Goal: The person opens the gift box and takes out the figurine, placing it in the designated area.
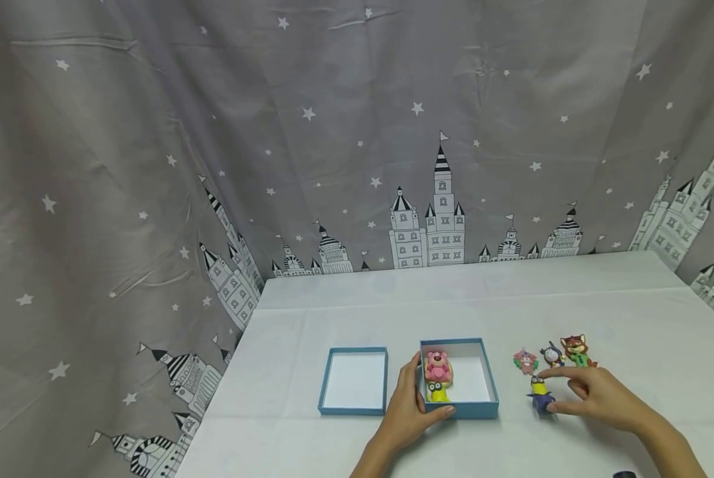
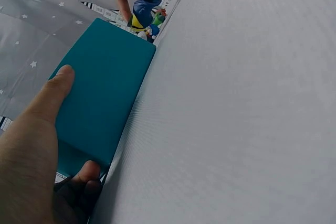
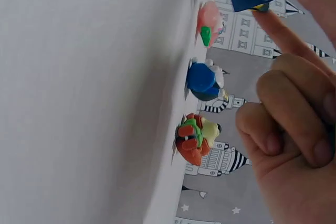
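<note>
**Head view: one hand on the box, the other on a minion**

Head view shows the left hand [image 1: 409, 408] nearest, its thumb and fingers curled round the near left corner of the blue box [image 1: 487, 384], which sits on the desk [image 1: 632, 312]. Inside, just past the fingers, lie a yellow figure [image 1: 436, 392] and a pink bear [image 1: 437, 365]. The right hand [image 1: 596, 397] pinches the blue minion [image 1: 541, 395] to its left. Beyond it stand a pink figure [image 1: 525, 360], a dark blue figure [image 1: 552, 354] and a fox [image 1: 576, 350]. The box lid [image 1: 354, 380] lies left of the left hand.
</note>
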{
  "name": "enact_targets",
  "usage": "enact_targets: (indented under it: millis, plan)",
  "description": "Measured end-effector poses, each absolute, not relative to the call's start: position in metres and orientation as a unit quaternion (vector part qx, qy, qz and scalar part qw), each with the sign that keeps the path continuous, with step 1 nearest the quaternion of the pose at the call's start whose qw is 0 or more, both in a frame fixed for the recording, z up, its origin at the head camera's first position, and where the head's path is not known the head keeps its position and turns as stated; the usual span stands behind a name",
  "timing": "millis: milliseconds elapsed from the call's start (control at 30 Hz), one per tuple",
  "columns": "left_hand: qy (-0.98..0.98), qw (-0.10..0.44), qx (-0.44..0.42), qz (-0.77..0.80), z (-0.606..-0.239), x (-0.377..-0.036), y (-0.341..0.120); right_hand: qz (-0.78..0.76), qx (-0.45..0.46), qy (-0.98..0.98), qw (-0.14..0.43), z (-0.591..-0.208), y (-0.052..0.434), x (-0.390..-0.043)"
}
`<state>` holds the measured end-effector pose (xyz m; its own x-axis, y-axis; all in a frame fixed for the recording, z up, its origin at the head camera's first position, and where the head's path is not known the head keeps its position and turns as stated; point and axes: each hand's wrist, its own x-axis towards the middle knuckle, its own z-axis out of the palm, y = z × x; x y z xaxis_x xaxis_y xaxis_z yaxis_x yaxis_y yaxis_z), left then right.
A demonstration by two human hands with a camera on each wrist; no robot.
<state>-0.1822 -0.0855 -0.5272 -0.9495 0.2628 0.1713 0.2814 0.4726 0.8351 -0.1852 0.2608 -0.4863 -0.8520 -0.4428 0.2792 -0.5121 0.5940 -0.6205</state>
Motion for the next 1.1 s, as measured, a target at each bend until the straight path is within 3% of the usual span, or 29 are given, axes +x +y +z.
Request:
enact_targets:
  millis: [1100]
  plan:
    - [-0.865, 0.012, -0.160, -0.475, -0.531, -0.181, -0.086, 0.391, 0.247, -0.887, -0.017, -0.506, 0.263, -0.187]
